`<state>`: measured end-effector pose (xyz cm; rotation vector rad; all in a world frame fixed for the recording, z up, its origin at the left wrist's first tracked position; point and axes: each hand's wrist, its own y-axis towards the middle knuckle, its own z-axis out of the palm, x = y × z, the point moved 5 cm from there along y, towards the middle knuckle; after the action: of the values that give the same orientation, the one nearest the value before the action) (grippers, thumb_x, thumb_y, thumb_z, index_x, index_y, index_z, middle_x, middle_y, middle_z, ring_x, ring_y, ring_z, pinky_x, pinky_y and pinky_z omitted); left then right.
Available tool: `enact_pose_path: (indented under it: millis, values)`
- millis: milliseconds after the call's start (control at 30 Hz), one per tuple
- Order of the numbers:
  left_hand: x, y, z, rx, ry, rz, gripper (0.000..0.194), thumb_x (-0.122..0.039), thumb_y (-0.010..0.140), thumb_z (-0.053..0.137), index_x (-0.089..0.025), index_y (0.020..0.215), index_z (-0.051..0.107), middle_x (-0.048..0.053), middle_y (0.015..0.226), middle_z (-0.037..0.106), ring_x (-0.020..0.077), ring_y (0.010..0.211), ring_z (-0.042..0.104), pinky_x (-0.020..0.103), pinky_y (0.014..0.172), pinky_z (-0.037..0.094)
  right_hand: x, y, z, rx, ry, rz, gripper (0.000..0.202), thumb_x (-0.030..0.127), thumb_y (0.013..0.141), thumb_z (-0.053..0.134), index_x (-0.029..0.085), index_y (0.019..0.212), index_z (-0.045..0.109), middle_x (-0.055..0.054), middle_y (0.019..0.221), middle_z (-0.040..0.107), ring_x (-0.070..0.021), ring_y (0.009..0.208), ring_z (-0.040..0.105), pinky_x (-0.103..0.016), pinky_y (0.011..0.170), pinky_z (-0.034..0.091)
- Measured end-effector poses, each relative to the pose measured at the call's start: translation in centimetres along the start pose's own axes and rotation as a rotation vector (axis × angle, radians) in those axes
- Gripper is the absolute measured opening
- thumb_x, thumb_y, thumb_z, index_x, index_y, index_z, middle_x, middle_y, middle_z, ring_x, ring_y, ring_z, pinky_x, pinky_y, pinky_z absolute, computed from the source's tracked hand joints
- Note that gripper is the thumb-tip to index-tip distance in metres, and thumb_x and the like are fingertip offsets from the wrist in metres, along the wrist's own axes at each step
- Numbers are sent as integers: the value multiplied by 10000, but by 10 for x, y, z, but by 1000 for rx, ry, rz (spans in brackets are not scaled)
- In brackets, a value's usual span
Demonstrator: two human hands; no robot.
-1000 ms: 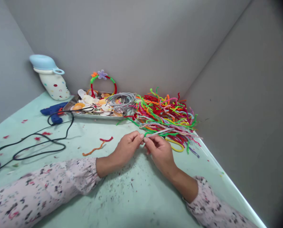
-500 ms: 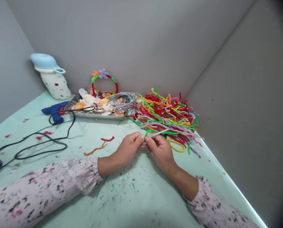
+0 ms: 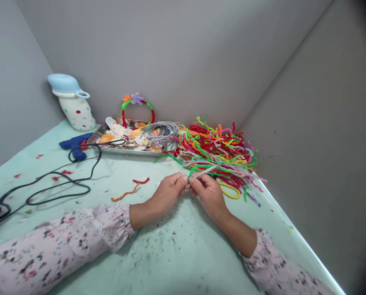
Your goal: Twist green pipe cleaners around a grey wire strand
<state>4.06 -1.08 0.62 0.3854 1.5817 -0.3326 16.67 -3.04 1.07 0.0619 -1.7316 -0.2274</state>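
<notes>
My left hand (image 3: 170, 189) and my right hand (image 3: 211, 196) meet fingertip to fingertip over the table, both pinched closed. A short green pipe cleaner (image 3: 193, 169) rises from between the two thumbs, at the left hand's fingertips. Out of my right hand's pinch a thin pale grey strip (image 3: 208, 170) slants up to the right. The fingers hide where strip and pipe cleaner meet. Just beyond lies a heap of many-coloured pipe cleaners (image 3: 213, 143). Left of my left hand are an orange pipe cleaner piece (image 3: 125, 194) and a red one (image 3: 141, 180).
A metal tray (image 3: 130, 152) of shells (image 3: 118, 130) stands at the back, with coiled grey wire (image 3: 161, 132) on its right end. A decorated hoop (image 3: 154, 114) leans behind. To the left are a blue glue gun (image 3: 75, 142), black cord (image 3: 89, 174) and a bottle (image 3: 77, 112).
The view has shifted slightly, so background things sit a little further right and lower. Both hands keep the same pinch, with barely any movement.
</notes>
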Motion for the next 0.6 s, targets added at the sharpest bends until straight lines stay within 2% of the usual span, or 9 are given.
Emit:
enact_pose_path:
  millis: [300,467,600]
  values:
    - [-1,1,0,7,-42,-3,368,-446,881,447,-171,637,446,-38,565,400,92,516,352,239,502,278,-1,-1,-1,-7,53,36,234,415,810,600,181,802,599,20,643,595,-117,539,520,-240,525,446]
    - [-2,-1,1,56,-105,-5,238,-362,856,498,-168,718,496,-46,568,413,87,509,373,233,504,293,-2,1,-4,-29,-60,-6,244,404,824,584,185,716,590,28,610,549,-111,545,479,-230,520,407]
    - [-1,0,0,48,-130,-12,186,-340,816,554,-164,763,522,-52,583,427,78,512,378,219,505,293,-4,2,-5,-29,-73,-16,229,406,803,606,182,753,618,16,651,560,-122,580,497,-235,532,415]
